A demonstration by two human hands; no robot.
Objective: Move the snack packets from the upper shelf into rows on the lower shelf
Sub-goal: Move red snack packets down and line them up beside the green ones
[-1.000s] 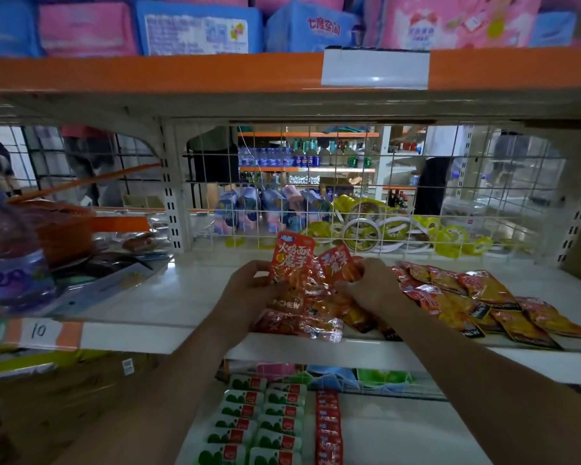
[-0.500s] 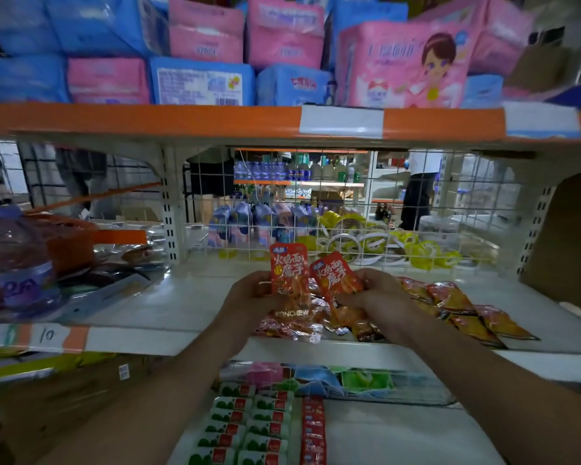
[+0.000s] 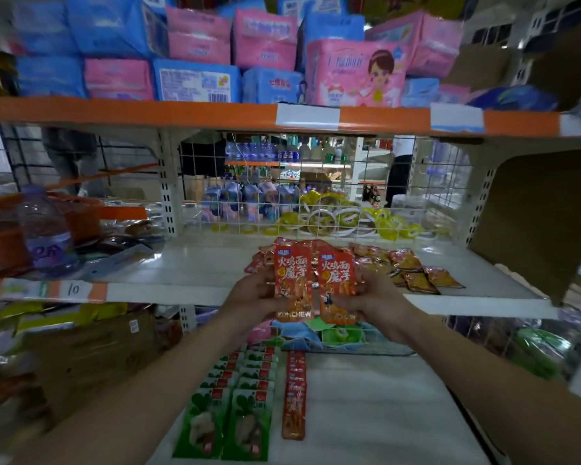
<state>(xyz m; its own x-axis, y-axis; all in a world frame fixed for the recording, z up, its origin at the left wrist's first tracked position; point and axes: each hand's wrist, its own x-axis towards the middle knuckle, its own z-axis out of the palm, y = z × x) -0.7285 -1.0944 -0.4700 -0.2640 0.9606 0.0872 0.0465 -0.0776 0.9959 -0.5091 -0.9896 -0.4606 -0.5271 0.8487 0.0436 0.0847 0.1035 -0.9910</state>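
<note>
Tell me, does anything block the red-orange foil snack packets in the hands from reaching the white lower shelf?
Nothing visible does. The left hand and right hand hold the red-orange foil snack packets in front of the upper shelf edge, and the white lower shelf lies bare beside the row of red packets.

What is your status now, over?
Left hand, right hand: each grips red foil snack packets. Orange packets lie on white upper shelf. Nothing blocks white lower shelf.
</note>
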